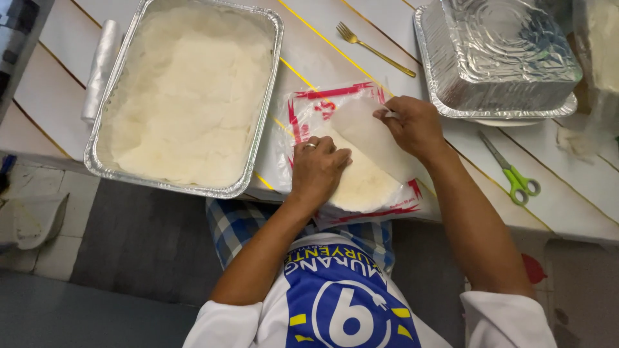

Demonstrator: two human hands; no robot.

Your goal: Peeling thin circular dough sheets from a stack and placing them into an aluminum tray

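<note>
Your right hand (412,125) pinches the edge of a thin round wrapper (371,138), peeling it up off the stack of wrappers (361,187). Left hand (317,169) lies flat, fingers spread, pressing the stack w/ nothing gripped. Stack sits on a red-printed plastic bag (309,106) at the table (309,51) edge, btw the foil tray of wrappers (187,96) & green scissors (516,177).

Shiny crinkled foil tray (103,154), matt thin wrapper (374,138)
</note>
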